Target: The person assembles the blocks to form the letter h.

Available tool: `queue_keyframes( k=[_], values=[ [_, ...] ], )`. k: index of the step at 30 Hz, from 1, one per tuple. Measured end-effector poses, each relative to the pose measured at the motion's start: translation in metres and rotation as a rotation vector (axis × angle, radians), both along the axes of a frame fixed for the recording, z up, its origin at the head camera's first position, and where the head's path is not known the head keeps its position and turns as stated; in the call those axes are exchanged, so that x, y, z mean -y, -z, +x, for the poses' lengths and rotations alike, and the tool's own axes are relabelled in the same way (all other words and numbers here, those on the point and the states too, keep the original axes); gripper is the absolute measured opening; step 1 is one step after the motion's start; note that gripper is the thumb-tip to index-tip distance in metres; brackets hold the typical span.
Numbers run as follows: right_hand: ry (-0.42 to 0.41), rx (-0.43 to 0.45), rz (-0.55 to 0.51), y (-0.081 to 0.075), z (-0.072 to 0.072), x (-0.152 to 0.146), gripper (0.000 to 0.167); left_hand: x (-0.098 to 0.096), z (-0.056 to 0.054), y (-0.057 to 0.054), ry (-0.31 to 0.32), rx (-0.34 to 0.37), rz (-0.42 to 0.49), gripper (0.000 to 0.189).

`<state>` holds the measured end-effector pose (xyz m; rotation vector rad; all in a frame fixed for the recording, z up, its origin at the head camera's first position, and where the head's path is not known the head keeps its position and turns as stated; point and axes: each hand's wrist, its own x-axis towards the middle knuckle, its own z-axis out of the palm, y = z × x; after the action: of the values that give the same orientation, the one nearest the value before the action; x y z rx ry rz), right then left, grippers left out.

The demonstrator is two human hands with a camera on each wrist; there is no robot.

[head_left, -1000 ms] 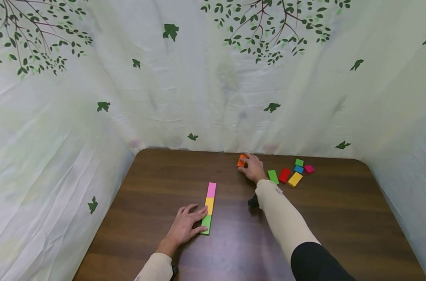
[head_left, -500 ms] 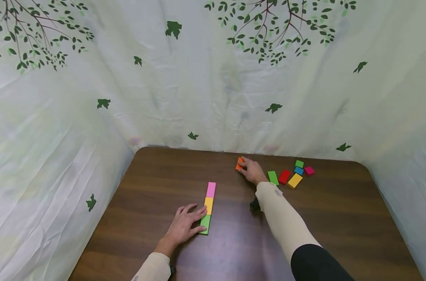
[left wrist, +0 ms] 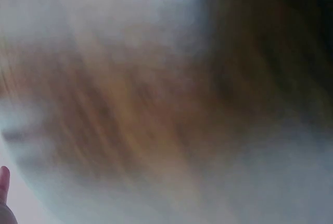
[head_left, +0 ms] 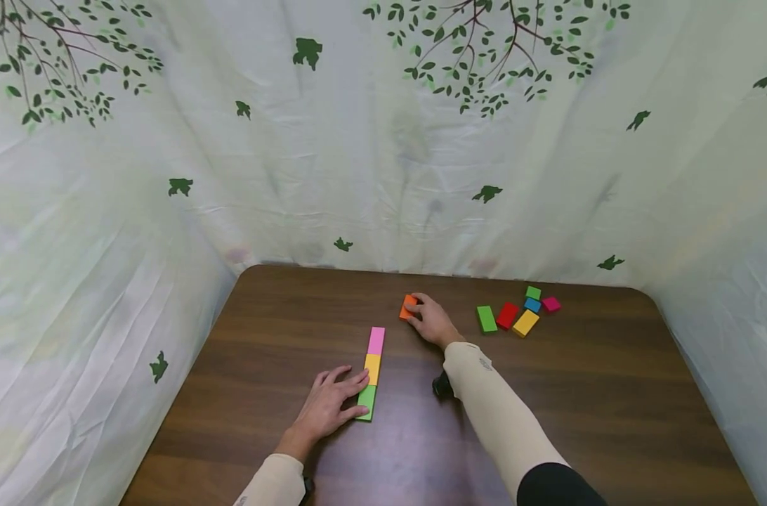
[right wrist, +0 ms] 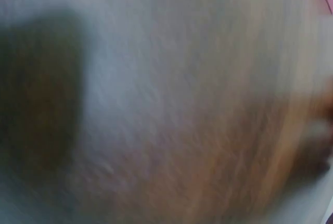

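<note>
A straight row of blocks lies end to end on the table: a pink block (head_left: 376, 340), a yellow block (head_left: 372, 365) and a light green block (head_left: 366, 405) nearest me. My left hand (head_left: 326, 406) rests at the left of this row, its extended fingertips touching the yellow block and its thumb on the light green one. Beyond and to the right of the pink end, my right hand (head_left: 431, 323) pinches an orange block (head_left: 407, 306) between thumb and fingers. Both wrist views are too blurred to show either hand's work.
Right of my right hand lies a loose cluster: a green block (head_left: 487, 318), a red block (head_left: 507, 315), a yellow-orange block (head_left: 525, 323), a blue block (head_left: 532, 305), a small green block (head_left: 533, 292) and a magenta block (head_left: 551, 304). A printed curtain (head_left: 396, 161) hangs behind the table.
My right hand has taken hold of the orange block and carried it left and toward me, away from the cluster. My left hand stays at the row, which keeps its arrangement.
</note>
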<state>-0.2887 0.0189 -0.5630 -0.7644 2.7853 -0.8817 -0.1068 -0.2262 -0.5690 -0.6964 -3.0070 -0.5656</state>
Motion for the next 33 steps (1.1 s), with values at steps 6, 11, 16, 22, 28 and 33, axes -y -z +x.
queue_keyframes(
  k=[6,11,16,22,28,33],
  values=[
    [-0.008,-0.025,-0.031,0.001,0.011,0.008,0.037,0.001,-0.001,0.0,0.011,-0.007,0.015,0.066],
    [0.016,-0.055,-0.104,0.002,0.015,0.016,0.034,0.001,-0.003,-0.002,0.0,-0.003,0.004,0.066],
    [0.036,-0.029,-0.106,0.001,0.019,0.024,0.034,0.001,-0.004,-0.003,0.0,0.018,-0.007,0.065],
    [0.023,-0.012,-0.089,0.001,0.018,0.03,0.035,0.0,-0.004,-0.003,-0.004,0.033,-0.014,0.066],
    [0.016,0.006,-0.06,-0.001,0.019,0.035,0.034,0.0,-0.003,-0.002,0.001,0.02,-0.008,0.067],
    [0.002,0.019,-0.066,-0.002,0.02,0.039,0.034,0.001,-0.002,0.0,0.006,-0.001,-0.003,0.066]
  ],
)
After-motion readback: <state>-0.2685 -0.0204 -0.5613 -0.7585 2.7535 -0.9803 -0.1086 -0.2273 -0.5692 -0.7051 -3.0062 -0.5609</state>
